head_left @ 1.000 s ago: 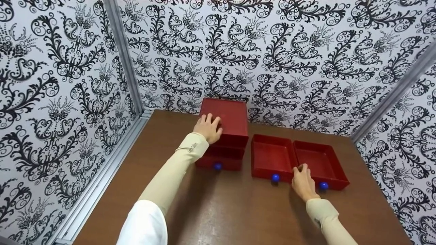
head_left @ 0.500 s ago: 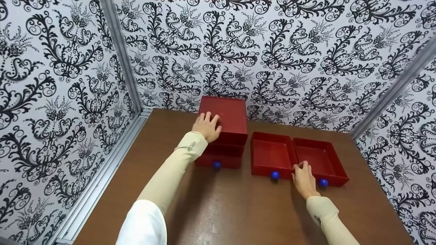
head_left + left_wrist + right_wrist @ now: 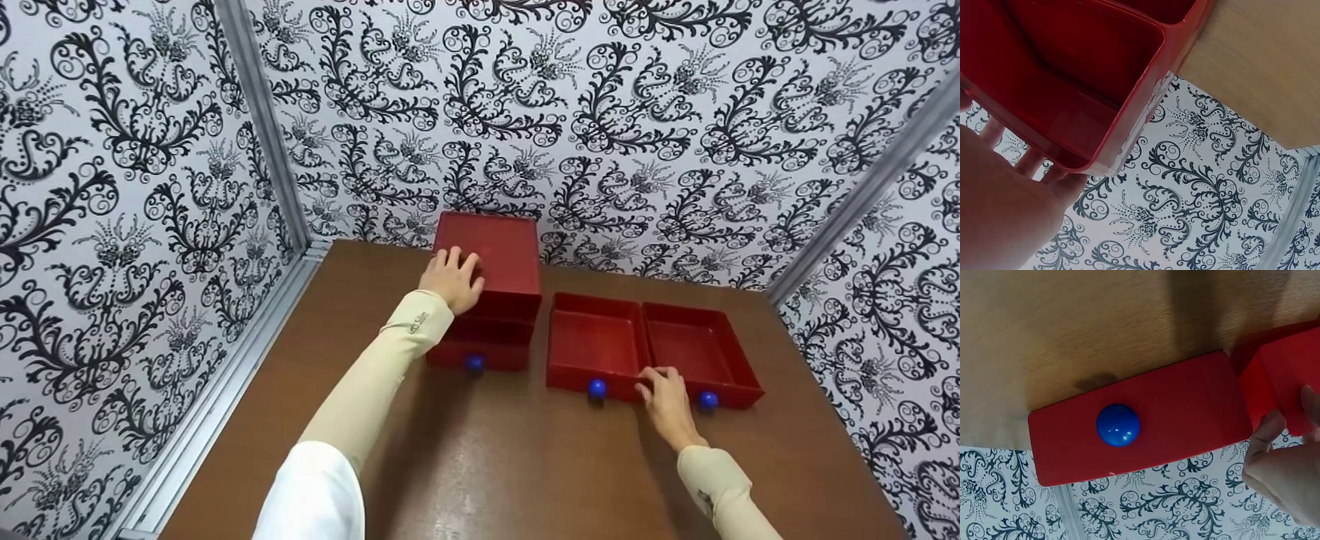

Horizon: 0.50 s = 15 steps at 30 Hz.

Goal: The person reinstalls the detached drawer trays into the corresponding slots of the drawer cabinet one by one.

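The red cabinet [image 3: 499, 255] stands at the back, with a blue-knobbed drawer [image 3: 499, 355] in its lower slot; its upper slot is hollow. My left hand [image 3: 454, 280] rests on the left front of its top, fingers spread; in the left wrist view the fingers [image 3: 1030, 163] lie along the edge by the hollow slot. Two red drawers lie on the table to the right. My right hand [image 3: 667, 401] pinches the front right corner of the left drawer [image 3: 596, 341] between thumb and finger. The right drawer [image 3: 694, 352] sits beside it, its blue knob [image 3: 1118, 424] facing me.
The brown tabletop [image 3: 495, 465] reaches toward me. Patterned walls [image 3: 487, 112] stand close behind the cabinet and on both sides. Grey metal rails [image 3: 217, 420] run along the left edge and up the corners.
The left drawer has shifted slightly left and toward me with my right hand at its corner. My left hand stays on the cabinet. The head view has drifted a little.
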Motion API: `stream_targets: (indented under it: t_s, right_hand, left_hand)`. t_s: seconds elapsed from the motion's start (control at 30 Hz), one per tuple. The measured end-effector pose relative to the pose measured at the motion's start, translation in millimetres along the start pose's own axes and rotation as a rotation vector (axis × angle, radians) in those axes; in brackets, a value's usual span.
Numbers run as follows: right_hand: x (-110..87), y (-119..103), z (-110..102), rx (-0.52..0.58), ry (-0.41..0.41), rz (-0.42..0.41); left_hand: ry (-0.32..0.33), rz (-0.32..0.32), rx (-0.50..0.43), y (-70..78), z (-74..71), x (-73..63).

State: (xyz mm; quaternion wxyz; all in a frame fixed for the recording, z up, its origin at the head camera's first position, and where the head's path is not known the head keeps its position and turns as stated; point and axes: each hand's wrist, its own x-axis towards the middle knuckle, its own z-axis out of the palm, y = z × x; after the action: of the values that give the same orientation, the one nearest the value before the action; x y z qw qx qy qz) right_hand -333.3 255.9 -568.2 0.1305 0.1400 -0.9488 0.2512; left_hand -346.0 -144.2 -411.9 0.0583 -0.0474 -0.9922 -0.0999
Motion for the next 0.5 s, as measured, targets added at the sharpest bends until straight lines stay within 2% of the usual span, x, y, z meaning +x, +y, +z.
stream_targets:
  t_s: [0.13, 0.33, 0.5]
  right_hand:
    - [-10.3, -0.6, -0.1, 0.023, 0.029, -0.002]
    - [-32.8, 0.0, 2.6, 0.014, 0.189, -0.097]
    - [-53.5, -3.9, -4.0, 0.001, 0.316, -0.164]
  left_hand:
    - [-0.01, -0.004, -0.002, 0.1, -0.4, -1.6]
    - [-0.047, -0.025, -0.038, 2.8, -4.4, -2.5]
    - [-0.057, -0.033, -0.03, 1.7, -3.4, 0.1]
